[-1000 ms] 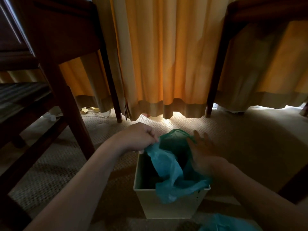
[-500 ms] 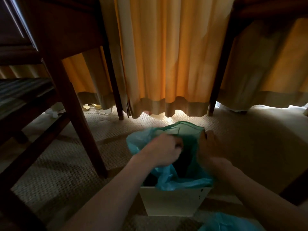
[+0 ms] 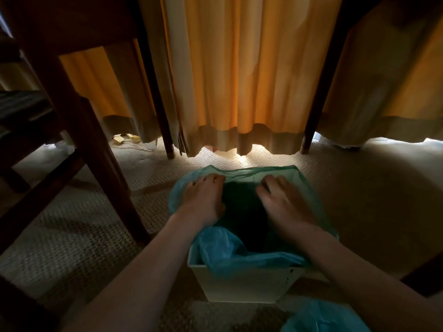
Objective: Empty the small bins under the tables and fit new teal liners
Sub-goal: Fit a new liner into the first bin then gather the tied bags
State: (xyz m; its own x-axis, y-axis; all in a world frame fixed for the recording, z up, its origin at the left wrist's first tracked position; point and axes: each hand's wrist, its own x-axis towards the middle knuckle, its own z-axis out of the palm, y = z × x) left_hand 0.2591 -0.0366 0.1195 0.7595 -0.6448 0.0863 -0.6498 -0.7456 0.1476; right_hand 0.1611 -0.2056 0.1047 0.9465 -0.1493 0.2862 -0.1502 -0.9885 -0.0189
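Note:
A small cream square bin (image 3: 244, 286) stands on the carpet in front of me. A teal liner (image 3: 239, 257) hangs inside it, its mouth spread wide over the far rim and both side rims, bunched loosely at the near rim. My left hand (image 3: 203, 200) lies palm down on the liner at the bin's left rim, fingers reaching to the far edge. My right hand (image 3: 285, 202) presses the liner at the right rim in the same way. The bin's inside is dark.
Dark wooden chair legs (image 3: 96, 149) stand to the left, thin table legs (image 3: 314, 116) further back. Orange curtains (image 3: 239, 80) hang to the floor behind. More teal plastic (image 3: 321, 317) lies at the bottom right. A cable and small plug (image 3: 127, 140) lie by the curtain.
Both hands have moved apart and pulled the liner's mouth from a crumpled bunch out over the far and side rims of the bin.

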